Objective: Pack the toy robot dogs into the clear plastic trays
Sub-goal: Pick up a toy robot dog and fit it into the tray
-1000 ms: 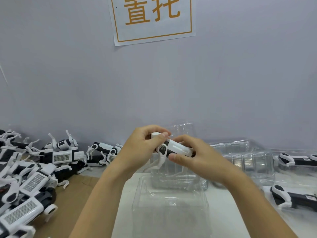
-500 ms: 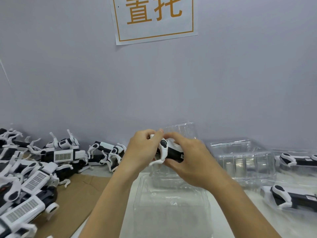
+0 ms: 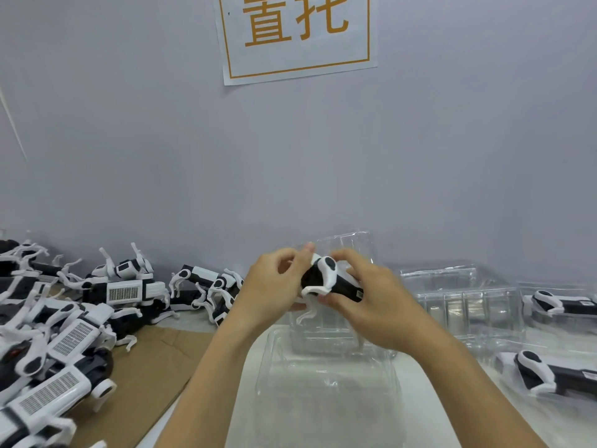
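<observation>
In front of us an empty clear plastic tray [image 3: 326,392] lies on the pale worktop [image 3: 426,412], and behind it a second clear tray [image 3: 345,250] stands tilted upward toward the wall, mostly hidden by our hands. To the right, more clear trays [image 3: 468,302] are stacked; we cannot tell how many, since their transparent walls blur into one another. Further right, two packed toy dogs sit in trays: the far one [image 3: 562,305] near the wall and the near one [image 3: 546,373] closer to us, both cut off by the right edge. On the left, a heap of loose toy robot dogs [image 3: 80,321] lies partly on a sheet of brown cardboard [image 3: 151,379], running out of view at the left and bottom edges. Their legs tangle so that single dogs are hard to separate. A paper sign [image 3: 297,33] with orange characters hangs on the wall, its top cut off. Our left hand [image 3: 274,286] and right hand [image 3: 371,308] are both closed around one black-and-white toy robot dog [image 3: 329,279], held in the air above the empty tray. The left fingers pinch its white end, and the right hand wraps the black body, thumb pressing a white leg. One leg dangles below, and the far side is hidden by the fingers.
</observation>
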`<state>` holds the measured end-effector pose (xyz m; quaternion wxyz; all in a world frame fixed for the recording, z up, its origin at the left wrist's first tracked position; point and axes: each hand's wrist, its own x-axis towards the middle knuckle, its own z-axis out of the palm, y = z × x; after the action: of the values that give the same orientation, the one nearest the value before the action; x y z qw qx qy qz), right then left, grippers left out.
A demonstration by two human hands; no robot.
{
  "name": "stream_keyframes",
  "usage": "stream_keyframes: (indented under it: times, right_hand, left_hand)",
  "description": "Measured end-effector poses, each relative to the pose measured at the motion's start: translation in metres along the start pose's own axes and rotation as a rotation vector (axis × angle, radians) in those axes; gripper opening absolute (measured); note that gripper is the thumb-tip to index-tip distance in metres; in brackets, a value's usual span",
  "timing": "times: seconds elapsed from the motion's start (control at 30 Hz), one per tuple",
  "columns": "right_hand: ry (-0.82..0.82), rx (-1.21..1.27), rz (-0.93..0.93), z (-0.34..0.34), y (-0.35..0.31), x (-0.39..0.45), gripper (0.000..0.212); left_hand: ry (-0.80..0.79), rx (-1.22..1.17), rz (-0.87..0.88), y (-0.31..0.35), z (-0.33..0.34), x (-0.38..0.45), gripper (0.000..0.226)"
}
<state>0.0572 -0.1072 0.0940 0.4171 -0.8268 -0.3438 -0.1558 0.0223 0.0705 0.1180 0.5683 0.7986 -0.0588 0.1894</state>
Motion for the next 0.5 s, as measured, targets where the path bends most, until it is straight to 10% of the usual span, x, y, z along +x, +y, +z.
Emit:
stream_keyframes:
  times: [0.5]
  right_hand:
    - [-0.062, -0.051, 0.066, 0.040, 0.005, -0.005, 0.032]
  left_hand:
    - [0.057, -0.136, -0.359, -0.116, 0.002, -0.003, 0.037]
